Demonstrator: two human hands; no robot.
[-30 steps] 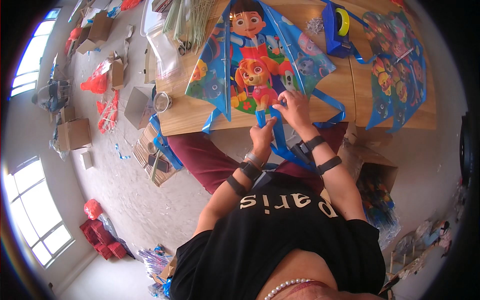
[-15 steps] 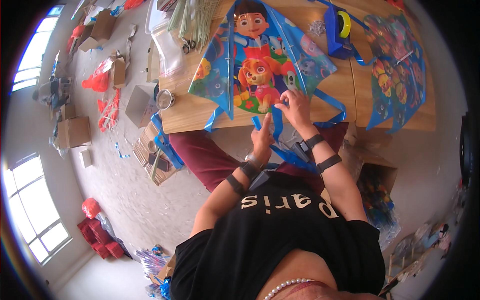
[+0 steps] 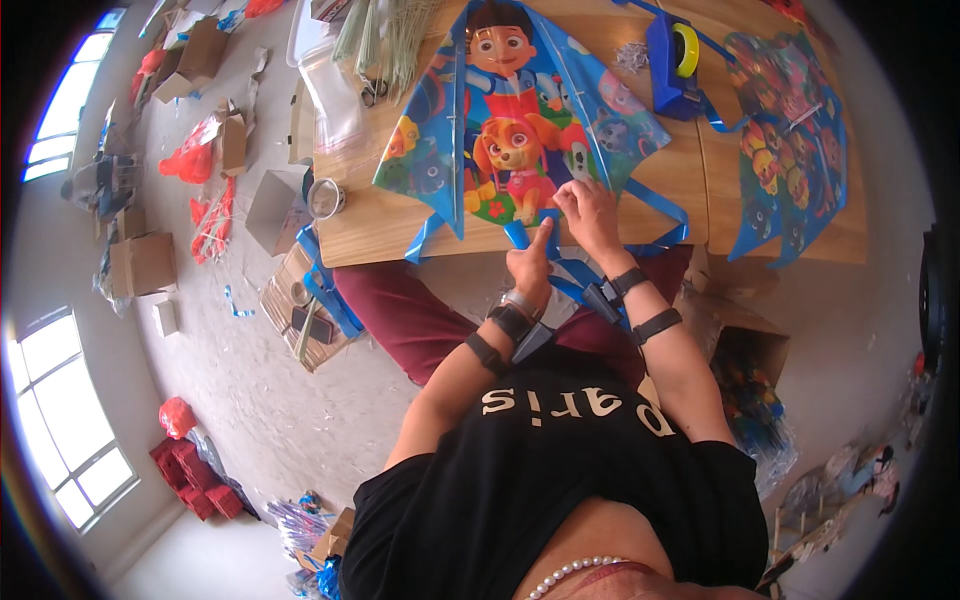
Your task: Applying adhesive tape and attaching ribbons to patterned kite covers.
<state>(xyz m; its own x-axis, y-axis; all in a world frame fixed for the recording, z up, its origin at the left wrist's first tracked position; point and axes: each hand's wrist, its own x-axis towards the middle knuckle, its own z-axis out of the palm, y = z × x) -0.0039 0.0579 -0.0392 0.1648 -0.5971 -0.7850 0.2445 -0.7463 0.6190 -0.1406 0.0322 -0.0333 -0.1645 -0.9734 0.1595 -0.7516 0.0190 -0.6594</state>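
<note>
Here we have a blue cartoon-printed kite [image 3: 515, 130] lying flat on the wooden surface [image 3: 690, 190], its lower tip reaching the near edge right in front of us. Our right hand [image 3: 590, 215] rests on that lower tip with fingers curled down onto the plastic, and our left hand [image 3: 530, 262] sits just below the edge, index finger pointing up and touching the blue strip at the tip; whether either hand truly pinches the kite we cannot tell. Blue tail ribbons [image 3: 660, 205] trail off the tip along the near edge. To the right a second kite [image 3: 790, 150] lies flat, well apart from our hands, and a blue tape dispenser [image 3: 672, 55] stands between the two kites toward the far side. To the left a bundle of thin sticks [image 3: 385, 35] and clear plastic bags [image 3: 335, 95] crowd the far corner, with a small round tin [image 3: 326, 198] near the left edge. Cardboard boxes [image 3: 145, 262] litter the floor on the left.
</note>
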